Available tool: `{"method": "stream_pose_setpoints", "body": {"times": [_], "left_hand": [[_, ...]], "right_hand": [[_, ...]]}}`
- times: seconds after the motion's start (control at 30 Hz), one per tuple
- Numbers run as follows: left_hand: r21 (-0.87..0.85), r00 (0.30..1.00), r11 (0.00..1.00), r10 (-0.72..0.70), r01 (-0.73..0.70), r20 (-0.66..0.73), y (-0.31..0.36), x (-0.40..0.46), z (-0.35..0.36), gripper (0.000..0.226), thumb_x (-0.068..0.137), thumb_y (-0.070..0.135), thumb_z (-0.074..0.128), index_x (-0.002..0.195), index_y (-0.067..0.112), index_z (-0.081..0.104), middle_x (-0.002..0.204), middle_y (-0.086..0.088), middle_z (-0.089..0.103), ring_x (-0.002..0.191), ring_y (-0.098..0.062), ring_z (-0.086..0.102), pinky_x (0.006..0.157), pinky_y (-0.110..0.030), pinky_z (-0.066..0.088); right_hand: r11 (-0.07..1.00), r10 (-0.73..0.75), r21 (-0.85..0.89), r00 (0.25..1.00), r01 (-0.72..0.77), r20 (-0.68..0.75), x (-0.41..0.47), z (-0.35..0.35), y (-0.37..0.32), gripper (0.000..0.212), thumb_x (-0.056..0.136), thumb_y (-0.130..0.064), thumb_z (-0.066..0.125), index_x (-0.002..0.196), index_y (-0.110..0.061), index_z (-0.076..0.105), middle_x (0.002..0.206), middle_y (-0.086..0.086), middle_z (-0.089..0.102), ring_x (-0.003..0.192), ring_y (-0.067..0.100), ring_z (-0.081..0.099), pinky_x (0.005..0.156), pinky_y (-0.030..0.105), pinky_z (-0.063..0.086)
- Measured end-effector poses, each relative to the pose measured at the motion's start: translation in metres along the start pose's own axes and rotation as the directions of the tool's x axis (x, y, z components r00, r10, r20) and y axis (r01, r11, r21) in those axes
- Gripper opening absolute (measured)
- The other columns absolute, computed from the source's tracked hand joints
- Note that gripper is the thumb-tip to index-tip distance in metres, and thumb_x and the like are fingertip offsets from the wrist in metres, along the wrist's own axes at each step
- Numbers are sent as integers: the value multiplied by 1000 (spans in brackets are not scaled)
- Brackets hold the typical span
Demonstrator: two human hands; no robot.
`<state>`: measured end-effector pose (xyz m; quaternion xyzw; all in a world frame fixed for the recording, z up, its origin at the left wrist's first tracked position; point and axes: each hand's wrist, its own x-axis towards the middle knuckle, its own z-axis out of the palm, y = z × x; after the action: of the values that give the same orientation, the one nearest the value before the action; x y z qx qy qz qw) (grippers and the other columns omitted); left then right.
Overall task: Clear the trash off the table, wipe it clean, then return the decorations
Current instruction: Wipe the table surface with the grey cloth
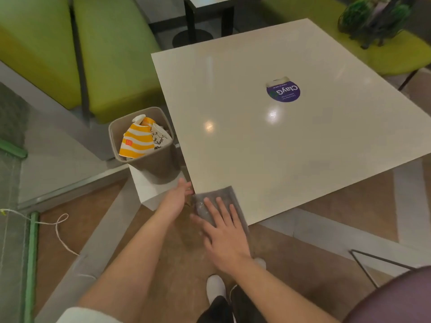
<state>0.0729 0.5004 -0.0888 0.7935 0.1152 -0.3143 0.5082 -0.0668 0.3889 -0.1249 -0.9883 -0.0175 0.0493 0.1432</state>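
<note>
Head view, looking down on the near left corner of the counter (268, 141), where a grey cloth (215, 197) lies flat, part on the top and part hanging over the near edge. The cloth appears thin, soft and limp, probably damp; it will likely drape and bunch rather than keep its shape, so it is best worked under a flat palm, or taken up by pinching a bunched fold near its middle rather than a loose corner. The right hand (225, 236) is spread wide, fingers apart, pressing palm down on the cloth and gripping nothing. The left hand (176, 198) is open and lightly cupped just off the left edge of the corner, level with the top, its fingertips close to the edge and empty; whether it touches the edge cannot be told. Left of the counter a grey bin (149, 164) stands on a white block (155, 191), holding a striped orange and white paper bag (136, 142) and a white cup (161, 136). The top is bare except for a round purple sticker (283, 90) near its middle. Green benches (112, 50) lie at far left; a green plant decoration (373, 17) rests on a seat at far right
</note>
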Motion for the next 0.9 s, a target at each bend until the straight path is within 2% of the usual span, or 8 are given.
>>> {"method": "stream_pose_setpoints", "body": {"times": [0.13,0.23,0.33,0.4,0.5,0.63,0.77,0.9], "left_hand": [[40,1000,999,10,-10,-13,-2,-8,3,58,104,47,13,135,21,54,123,-5,61,125,-25,49,108,-35,31],[68,1000,997,31,-31,4,-6,-15,5,57,105,46,12,138,22,51,131,-3,58,128,-24,48,101,-31,31],[52,999,998,41,-40,-10,-6,-20,8,53,106,42,17,138,17,52,133,-5,57,127,-24,49,95,-27,30],[86,999,995,46,-45,-16,-7,-19,8,49,105,42,22,134,21,55,131,-5,60,123,-25,53,100,-30,34],[109,997,992,66,-60,-45,-10,-17,13,30,105,26,34,129,25,53,120,-3,61,101,-21,60,101,-39,45],[27,991,999,25,-21,-131,-15,-15,24,26,101,14,43,124,24,49,120,-3,59,103,-21,59,93,-45,52],[-49,986,999,7,-15,-166,-16,-15,30,31,98,5,51,122,22,44,112,-1,54,101,-21,58,64,-31,53],[-42,980,999,0,-9,-201,-15,-16,32,36,93,-2,55,113,26,43,95,6,56,86,-15,58,55,-27,51]], "right_hand": [[981,192,-33,980,-193,-49,8,-19,55,52,99,-48,18,145,-39,40,161,-7,18,150,22,10,118,43,1],[922,387,-18,922,-387,8,14,-43,111,54,98,-51,7,151,-44,16,163,-9,-4,149,16,-12,119,39,-12],[871,490,23,871,-491,26,24,-48,121,50,102,-48,14,151,-47,4,162,-9,-11,148,16,-18,119,43,-12],[879,478,16,879,-477,-6,25,-39,96,52,101,-50,12,152,-44,6,163,-6,-8,149,20,-16,119,44,-14],[960,278,-24,960,-278,-35,13,-15,38,54,100,-49,13,153,-40,18,163,0,7,150,26,-3,118,46,-7],[993,114,-23,993,-114,-6,-3,-4,20,50,103,-47,14,152,-39,23,162,-4,13,150,23,5,118,45,4],[958,285,-8,957,-286,-54,-3,-23,85,55,99,-53,0,152,-45,10,162,-11,-3,148,14,-16,119,39,-10],[886,462,-24,886,-463,-48,4,-44,135,66,89,-55,-12,152,-44,1,162,-9,-11,147,15,-19,119,39,-13]]}}
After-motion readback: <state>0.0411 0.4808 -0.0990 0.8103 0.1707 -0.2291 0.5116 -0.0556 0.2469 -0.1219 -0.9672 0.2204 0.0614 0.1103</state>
